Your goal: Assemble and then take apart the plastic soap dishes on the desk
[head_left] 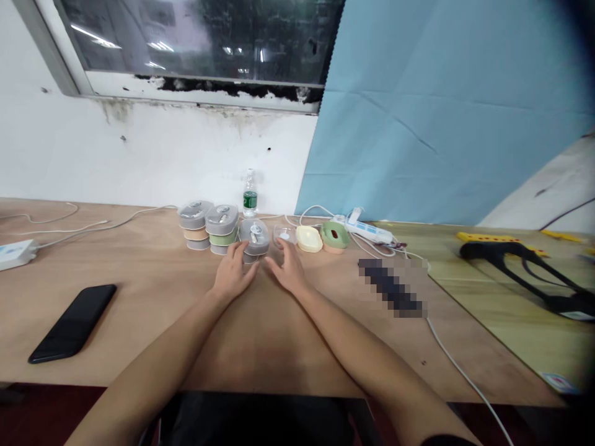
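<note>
My left hand [232, 271] is at the near left side of a short stack of grey lidded boxes [254, 230], its thumb and fingers apart. Whether the fingertips touch the boxes, I cannot tell. To the right, my right hand [289, 270] is open too, its fingertips at the near edge of a clear plastic piece [284, 233]. Beside that sit a pale yellow tray [309, 239] and a green box [334, 236] with an oval slot. Left of my hands stand two taller stacks of lidded boxes, one with an orange layer [196, 234], the other with a green one [223, 239].
A water bottle [250, 197] stands by the wall behind the boxes. White power strips lie right [367, 232] and left [16, 254], with cables. A black phone [73, 323] lies at the left, a pixelated dark object [390, 288] and black straps [520, 266] at the right.
</note>
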The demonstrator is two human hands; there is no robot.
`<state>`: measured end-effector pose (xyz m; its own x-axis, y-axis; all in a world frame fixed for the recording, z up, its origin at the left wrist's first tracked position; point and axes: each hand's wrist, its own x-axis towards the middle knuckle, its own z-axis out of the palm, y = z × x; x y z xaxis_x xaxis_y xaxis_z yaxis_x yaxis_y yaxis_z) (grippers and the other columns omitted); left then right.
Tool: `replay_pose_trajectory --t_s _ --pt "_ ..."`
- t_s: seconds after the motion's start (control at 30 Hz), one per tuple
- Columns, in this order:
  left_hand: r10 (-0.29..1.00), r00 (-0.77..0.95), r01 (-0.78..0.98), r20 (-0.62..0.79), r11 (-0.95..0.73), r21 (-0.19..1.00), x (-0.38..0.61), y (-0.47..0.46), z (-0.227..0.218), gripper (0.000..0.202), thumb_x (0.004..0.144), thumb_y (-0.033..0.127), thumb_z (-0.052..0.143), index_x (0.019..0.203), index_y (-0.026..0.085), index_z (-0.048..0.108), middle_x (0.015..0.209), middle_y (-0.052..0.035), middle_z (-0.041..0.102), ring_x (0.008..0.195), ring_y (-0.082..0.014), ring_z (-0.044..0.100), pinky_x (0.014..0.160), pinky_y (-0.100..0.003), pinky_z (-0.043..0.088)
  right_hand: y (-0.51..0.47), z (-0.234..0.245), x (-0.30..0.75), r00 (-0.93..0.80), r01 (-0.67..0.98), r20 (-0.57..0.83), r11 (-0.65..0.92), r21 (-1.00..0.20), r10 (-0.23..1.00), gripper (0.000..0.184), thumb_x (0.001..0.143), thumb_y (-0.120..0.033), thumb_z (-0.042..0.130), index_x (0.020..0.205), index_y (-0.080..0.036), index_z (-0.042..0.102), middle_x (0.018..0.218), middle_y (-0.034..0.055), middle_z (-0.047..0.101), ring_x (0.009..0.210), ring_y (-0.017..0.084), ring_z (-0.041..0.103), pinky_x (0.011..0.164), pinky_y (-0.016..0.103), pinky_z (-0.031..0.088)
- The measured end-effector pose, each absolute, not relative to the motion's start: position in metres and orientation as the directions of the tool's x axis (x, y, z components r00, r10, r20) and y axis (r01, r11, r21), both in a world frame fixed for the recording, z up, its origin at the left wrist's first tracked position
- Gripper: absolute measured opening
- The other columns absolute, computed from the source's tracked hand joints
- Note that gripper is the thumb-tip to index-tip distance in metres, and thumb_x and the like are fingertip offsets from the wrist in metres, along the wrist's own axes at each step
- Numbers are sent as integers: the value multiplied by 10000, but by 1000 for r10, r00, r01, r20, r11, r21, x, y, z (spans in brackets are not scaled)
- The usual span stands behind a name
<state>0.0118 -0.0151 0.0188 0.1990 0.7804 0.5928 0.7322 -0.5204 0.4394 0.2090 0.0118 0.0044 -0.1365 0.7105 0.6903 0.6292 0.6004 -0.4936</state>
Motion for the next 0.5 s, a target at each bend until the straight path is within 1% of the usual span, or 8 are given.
replay_pose_trajectory --t_s 0.07,0.13,0.2,0.27,0.33,0.37,0.43,0.5 --pt "796 134 725 590 -485 490 14 -17 18 648 875 433 528 1423 193 279 1378 -162 421 855 -193 631 799 -371 535 12 2 205 -146 621 691 609 -493 708 699 835 -428 590 1425 -193 298 1386 154 431 1291 271 408 1058 469 372" --pt "822 113 723 557 -453 521 14 -16 15 695 871 459 532 1442 201 231 1421 -174 380 774 -169 628 786 -379 537 14 -1 205 -174 619 661 603 -502 730 772 821 -430 610 1456 -202 235 1452 151 352 1369 276 304 1104 488 312" --pt "846 144 723 513 -444 529 14 -15 12 733 867 479 536 1456 210 193 1451 -177 355 739 -159 627 783 -380 539 18 -5 207 -202 610 614 588 -531 763 822 808 -422 627 1476 -221 192 1503 139 279 1412 280 220 1125 503 274" --pt "856 200 717 477 -460 524 15 -14 10 741 867 481 536 1461 215 182 1457 -169 364 741 -160 629 781 -372 540 21 -9 209 -239 584 569 584 -563 787 843 802 -397 638 1486 -240 171 1527 129 242 1425 279 187 1134 507 252" --pt "854 250 706 457 -484 517 15 -13 8 728 870 474 534 1461 220 194 1463 -163 367 736 -156 629 781 -366 540 22 -10 209 -275 549 550 599 -583 788 822 796 -350 647 1480 -254 202 1516 122 270 1417 274 215 1134 501 253" --pt "850 267 700 453 -495 515 16 -14 7 723 870 469 535 1461 221 200 1473 -164 353 731 -153 629 785 -365 540 21 -10 209 -283 533 554 609 -588 783 791 791 -324 650 1467 -258 245 1495 120 311 1401 272 255 1129 495 266" --pt "846 279 692 453 -505 516 16 -15 7 726 868 459 539 1464 225 194 1487 -169 329 736 -153 637 794 -367 538 21 -8 209 -257 507 578 617 -602 775 699 776 -293 662 1408 -255 364 1405 119 427 1322 267 384 1091 479 332" --pt "850 265 698 455 -495 518 15 -16 8 747 865 452 540 1470 223 167 1471 -168 356 782 -175 655 795 -374 537 21 -6 211 -184 483 591 596 -642 785 643 756 -315 688 1345 -242 442 1280 117 519 1181 253 509 1003 454 430"
